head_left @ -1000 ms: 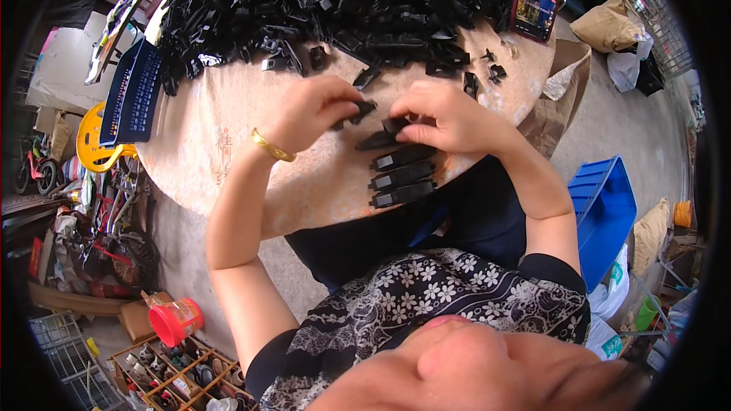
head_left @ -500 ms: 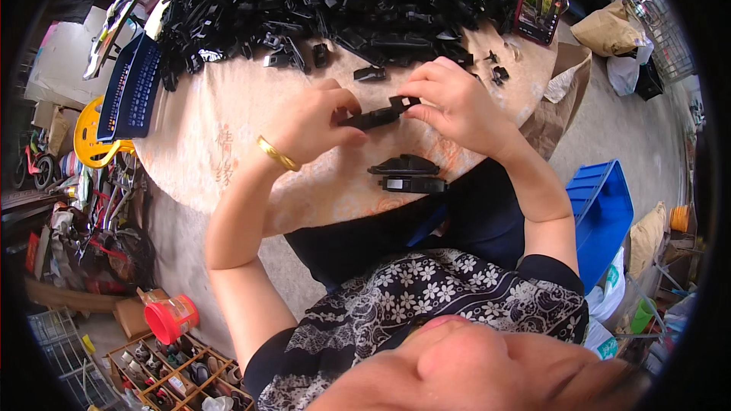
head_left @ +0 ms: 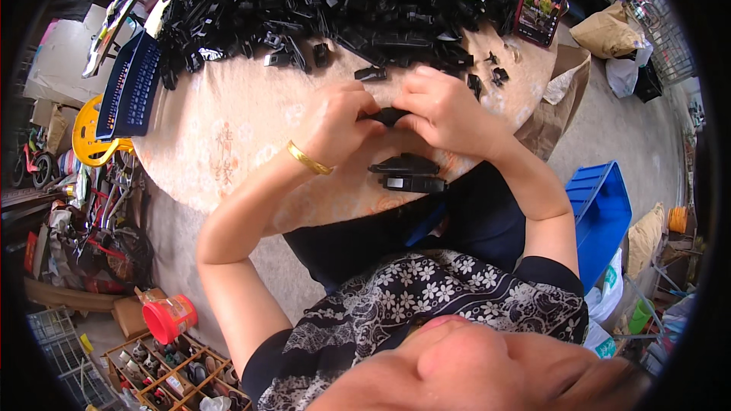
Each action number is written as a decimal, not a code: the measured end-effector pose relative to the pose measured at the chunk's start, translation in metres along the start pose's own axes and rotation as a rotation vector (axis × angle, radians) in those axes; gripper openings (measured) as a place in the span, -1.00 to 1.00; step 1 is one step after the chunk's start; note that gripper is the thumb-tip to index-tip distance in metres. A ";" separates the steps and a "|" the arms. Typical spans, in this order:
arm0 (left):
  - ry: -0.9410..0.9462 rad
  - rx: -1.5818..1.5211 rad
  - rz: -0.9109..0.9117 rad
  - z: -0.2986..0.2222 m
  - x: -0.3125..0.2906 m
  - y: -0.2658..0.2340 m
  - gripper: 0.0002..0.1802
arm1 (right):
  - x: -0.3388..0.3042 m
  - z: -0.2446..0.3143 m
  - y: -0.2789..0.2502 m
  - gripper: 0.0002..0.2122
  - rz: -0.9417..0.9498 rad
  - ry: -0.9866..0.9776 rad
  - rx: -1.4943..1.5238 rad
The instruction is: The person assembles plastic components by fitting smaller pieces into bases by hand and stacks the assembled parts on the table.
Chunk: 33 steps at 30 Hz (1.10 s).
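Observation:
Between my two hands is a small black plastic part, mostly covered by the fingers. My left hand, with a gold bangle at the wrist, pinches its left end. The right end is gripped by the thumb and fingers of my right hand. Two longer black plastic pieces lie side by side on the table's near edge, just below my hands. A single black piece rests beyond my fingers.
A large heap of black plastic parts covers the far side of the cloth-covered table. A phone stands at the far right. Left is a blue basket on a yellow stool; right, a blue crate.
My left hand has moved right, and my hands are closer together around the black part. A small black piece now shows beyond my right hand, near the heap's right edge.

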<state>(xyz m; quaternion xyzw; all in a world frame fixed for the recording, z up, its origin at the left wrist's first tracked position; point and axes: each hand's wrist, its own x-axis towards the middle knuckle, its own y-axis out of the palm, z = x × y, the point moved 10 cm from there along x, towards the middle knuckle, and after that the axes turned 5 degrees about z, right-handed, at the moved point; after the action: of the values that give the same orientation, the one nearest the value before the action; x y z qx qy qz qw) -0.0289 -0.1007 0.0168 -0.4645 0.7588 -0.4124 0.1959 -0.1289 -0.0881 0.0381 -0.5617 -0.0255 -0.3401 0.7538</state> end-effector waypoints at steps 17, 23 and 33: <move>-0.010 0.755 -0.357 0.053 -0.002 -0.076 -0.59 | -0.047 -0.060 -0.045 -0.77 0.081 0.544 -0.339; 0.053 0.663 -0.245 0.009 -0.003 -0.060 -0.59 | -0.034 -0.030 -0.047 -0.82 -0.010 0.333 -0.063; 0.258 0.202 -0.118 -0.030 -0.003 -0.016 -0.74 | -0.021 -0.052 -0.013 -0.77 -0.051 0.435 0.487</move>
<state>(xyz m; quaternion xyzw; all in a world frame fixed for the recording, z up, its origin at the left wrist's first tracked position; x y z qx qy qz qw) -0.0397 -0.0885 0.0472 -0.4295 0.7039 -0.5533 0.1182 -0.1698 -0.1250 0.0205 -0.2783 0.0416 -0.4548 0.8450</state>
